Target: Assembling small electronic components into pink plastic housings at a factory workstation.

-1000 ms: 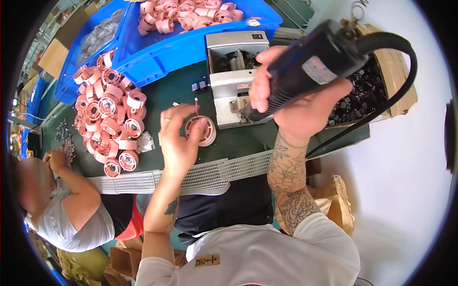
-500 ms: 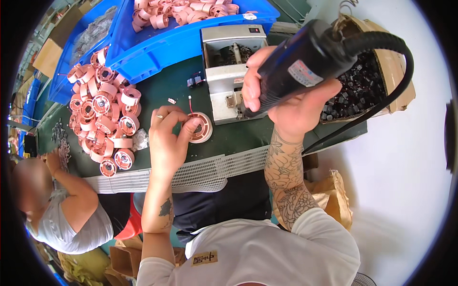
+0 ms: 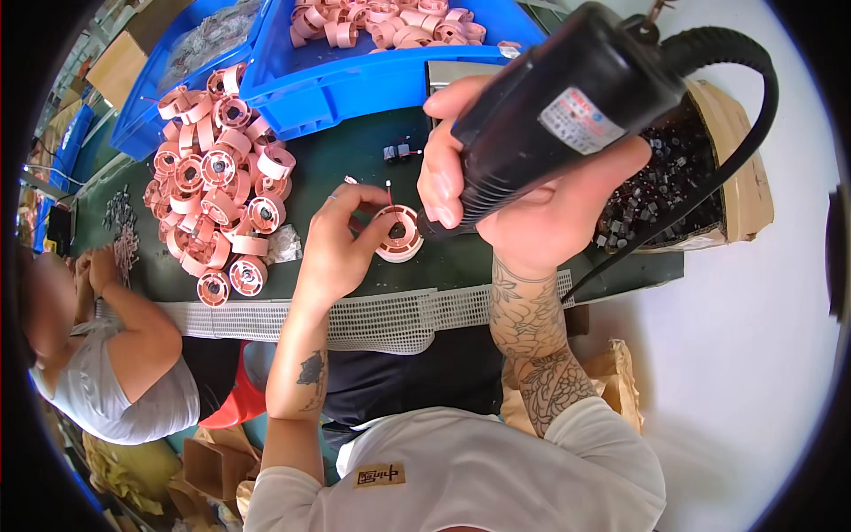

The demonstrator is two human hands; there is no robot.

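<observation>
A black corded electric screwdriver (image 3: 523, 124) is gripped in my right hand (image 3: 541, 222), fingers wrapped round its body. It slants down to the left, and its tip end lies close to the right rim of a pink round housing (image 3: 401, 255). Whether the bit touches the housing I cannot tell. My left hand (image 3: 337, 244) pinches that housing at its left side, thumb on the upper face, against the green bench. A thin red wire with a white connector (image 3: 388, 186) stands up from the housing's far edge. Beyond it lie small motors (image 3: 402, 152).
A heap of pink housings (image 3: 217, 204) lies at the left. Blue bins (image 3: 355, 89) stand behind. The pale screw feeder (image 3: 456, 71) is mostly hidden by my right hand. At right is a carton of small dark parts (image 3: 731, 133). A co-worker (image 3: 133, 372) sits at left.
My right hand has brought the screwdriver leftward from the screw feeder to beside the pink housing. My left hand keeps its pinch on the housing. The whole view has shifted somewhat.
</observation>
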